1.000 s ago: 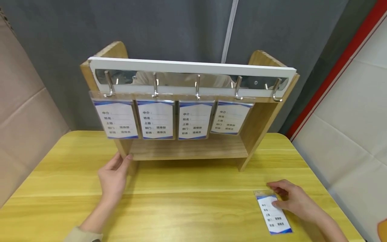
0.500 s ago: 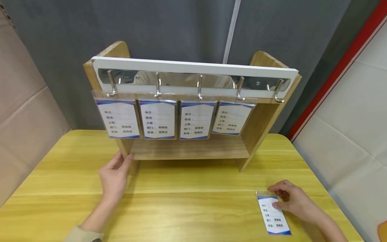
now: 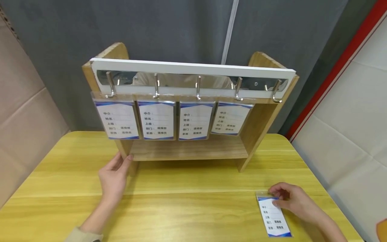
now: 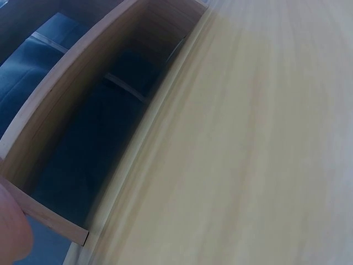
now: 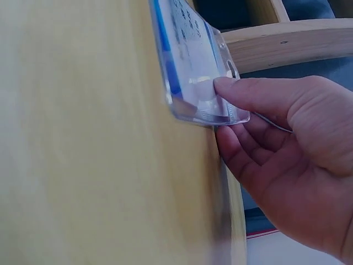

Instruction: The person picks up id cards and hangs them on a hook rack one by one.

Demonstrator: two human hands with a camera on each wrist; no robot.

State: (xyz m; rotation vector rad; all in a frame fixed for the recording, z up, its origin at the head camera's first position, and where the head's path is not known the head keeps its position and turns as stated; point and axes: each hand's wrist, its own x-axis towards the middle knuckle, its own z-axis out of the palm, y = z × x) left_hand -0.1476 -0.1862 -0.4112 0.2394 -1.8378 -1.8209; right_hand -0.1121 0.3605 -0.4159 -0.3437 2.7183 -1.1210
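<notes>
A small wooden shelf rack (image 3: 187, 154) stands on the table, with a white strip of metal hooks (image 3: 276, 91) across its front. My left hand (image 3: 112, 183) grips the lower left side panel, its thumb on the front edge; the left wrist view shows only part of a finger or thumb (image 4: 14, 226) beside the wood. Near the table's right front, my right hand (image 3: 292, 200) pinches a clear ID badge holder (image 3: 273, 216) by its upper right corner. In the right wrist view, the thumb presses the badge's face (image 5: 196, 72) while the fingers curl beneath its edge.
Several similar badge holders (image 3: 156, 121) hang in a row from the hooks; the rightmost hook bears none. A grey partition (image 3: 169, 30) rises behind the rack. Pale padded walls (image 3: 341, 144) flank the yellow wood-grain table (image 3: 187, 208).
Over the last second my right fingers have closed in at the badge holder's top corner, and the badge has shifted slightly. The left hand keeps its grip on the rack.
</notes>
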